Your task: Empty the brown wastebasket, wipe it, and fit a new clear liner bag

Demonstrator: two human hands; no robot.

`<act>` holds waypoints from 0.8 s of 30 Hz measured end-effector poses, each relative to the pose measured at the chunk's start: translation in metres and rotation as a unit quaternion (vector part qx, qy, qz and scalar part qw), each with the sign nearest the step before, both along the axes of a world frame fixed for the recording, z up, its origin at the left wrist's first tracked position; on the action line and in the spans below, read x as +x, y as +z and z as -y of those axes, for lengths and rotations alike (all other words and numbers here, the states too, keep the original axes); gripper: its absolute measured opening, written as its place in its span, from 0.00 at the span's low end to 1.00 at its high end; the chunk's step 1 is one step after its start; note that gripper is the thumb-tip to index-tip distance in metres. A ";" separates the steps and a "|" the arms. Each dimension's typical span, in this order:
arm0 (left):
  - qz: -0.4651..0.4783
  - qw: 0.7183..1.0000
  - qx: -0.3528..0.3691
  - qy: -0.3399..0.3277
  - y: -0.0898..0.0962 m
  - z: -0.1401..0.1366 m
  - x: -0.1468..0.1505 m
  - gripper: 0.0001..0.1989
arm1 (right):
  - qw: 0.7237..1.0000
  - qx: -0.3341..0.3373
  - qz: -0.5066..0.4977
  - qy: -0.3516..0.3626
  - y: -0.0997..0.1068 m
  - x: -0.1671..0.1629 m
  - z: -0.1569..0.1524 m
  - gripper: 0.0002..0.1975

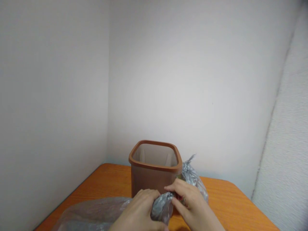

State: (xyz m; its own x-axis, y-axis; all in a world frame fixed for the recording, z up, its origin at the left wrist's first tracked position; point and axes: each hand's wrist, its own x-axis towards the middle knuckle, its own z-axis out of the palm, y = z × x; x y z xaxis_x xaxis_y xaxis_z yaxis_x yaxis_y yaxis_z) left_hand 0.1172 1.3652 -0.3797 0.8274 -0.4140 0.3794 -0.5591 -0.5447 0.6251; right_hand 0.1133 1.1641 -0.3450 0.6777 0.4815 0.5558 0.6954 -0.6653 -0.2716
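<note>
A brown plastic bin (154, 166) with a rounded square rim stands upright and looks empty on an orange table (231, 202). In front of it my left hand (141, 210) and my right hand (192, 205) both grip a bunched grey plastic bag (162, 205) between them. Something red shows by my right fingers, partly hidden. More crumpled grey plastic (191, 176) rises beside the bin's right side, behind my right hand.
A clear plastic sheet (93, 213) lies on the table at the lower left. White walls close in at the left, back and right, forming a corner behind the bin. The table's left and right edges are visible.
</note>
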 end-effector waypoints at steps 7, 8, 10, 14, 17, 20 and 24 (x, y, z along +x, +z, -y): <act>-0.059 0.996 -0.055 -0.030 -0.002 0.009 0.011 0.07 | 1.000 0.006 0.009 0.001 0.011 -0.016 0.002 0.07; -0.084 0.992 -0.073 -0.050 -0.002 0.009 0.011 0.09 | 0.999 0.030 -0.005 0.039 0.014 -0.017 0.001 0.08; -0.125 0.979 -0.116 -0.114 -0.001 0.007 0.007 0.15 | 0.988 0.096 -0.051 0.109 0.018 -0.018 -0.002 0.11; -0.118 0.970 -0.136 -0.165 0.005 0.001 -0.010 0.23 | 0.931 0.246 -0.162 0.215 0.016 -0.016 -0.001 0.19; -0.079 0.982 -0.114 -0.127 0.014 -0.003 -0.024 0.15 | 0.878 0.327 -0.236 0.258 0.012 -0.018 -0.001 0.18; -0.054 0.986 -0.079 -0.138 0.022 -0.004 -0.029 0.14 | 0.870 0.326 -0.247 0.276 0.010 -0.020 -0.001 0.14; -0.038 0.989 -0.082 -0.117 0.016 -0.003 -0.022 0.16 | 0.970 0.161 -0.036 0.176 0.005 -0.011 0.001 0.18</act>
State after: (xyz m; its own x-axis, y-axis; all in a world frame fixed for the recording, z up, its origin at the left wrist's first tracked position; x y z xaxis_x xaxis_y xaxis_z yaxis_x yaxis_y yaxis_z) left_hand 0.0955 1.3684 -0.3642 0.7447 -0.5363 0.3973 -0.6058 -0.2934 0.7395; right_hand 0.1021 1.1634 -0.3395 0.5458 0.4989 0.6731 0.8354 -0.2621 -0.4831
